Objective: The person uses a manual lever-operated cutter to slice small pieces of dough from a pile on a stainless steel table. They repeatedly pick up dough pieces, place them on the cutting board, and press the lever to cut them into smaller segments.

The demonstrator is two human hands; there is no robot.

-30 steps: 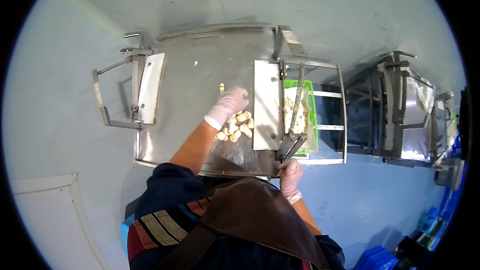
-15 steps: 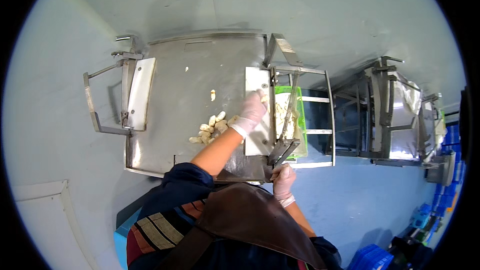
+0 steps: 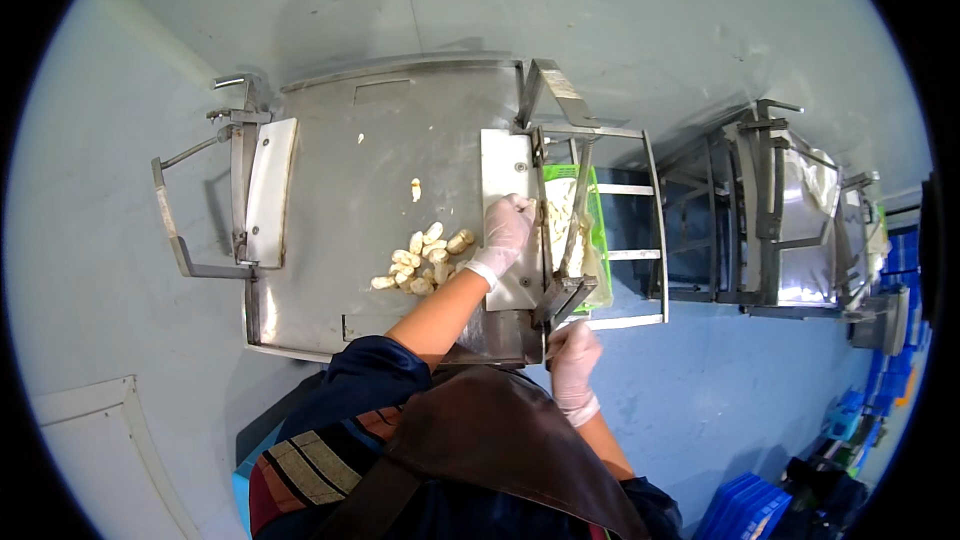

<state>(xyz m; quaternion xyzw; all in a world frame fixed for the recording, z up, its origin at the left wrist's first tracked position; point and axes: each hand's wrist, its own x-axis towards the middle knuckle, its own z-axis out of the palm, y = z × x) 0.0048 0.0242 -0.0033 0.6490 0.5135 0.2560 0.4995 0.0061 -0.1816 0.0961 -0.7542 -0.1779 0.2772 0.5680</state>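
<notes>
My left hand (image 3: pixel 507 237), in a thin whitish glove, lies over the white board (image 3: pixel 505 170) at the right side of a steel worktop (image 3: pixel 330 180). Its fingers are bunched at the metal bar along the board's edge; whatever is between them is hidden. Just left of that hand sits a pile of pale, rounded, elongated lumps (image 3: pixel 408 262), and one yellower lump (image 3: pixel 460 242) lies closest to it. My right hand (image 3: pixel 575 358), gloved too, is closed around the near end of the hinged metal lever (image 3: pixel 543 328).
Beyond the bar, a green basket (image 3: pixel 598 230) holds pale cut pieces on a steel frame (image 3: pixel 648 190). Another white board (image 3: pixel 270 190) with a metal bracket stands at the worktop's left. Similar steel equipment (image 3: pixel 800 230) is at right. Blue crates (image 3: pixel 745 508) sit lower right.
My left hand has come slightly nearer to me along the white board, its fingers now more bunched. The right hand stays at the lever's end, its wrist at a slightly different angle.
</notes>
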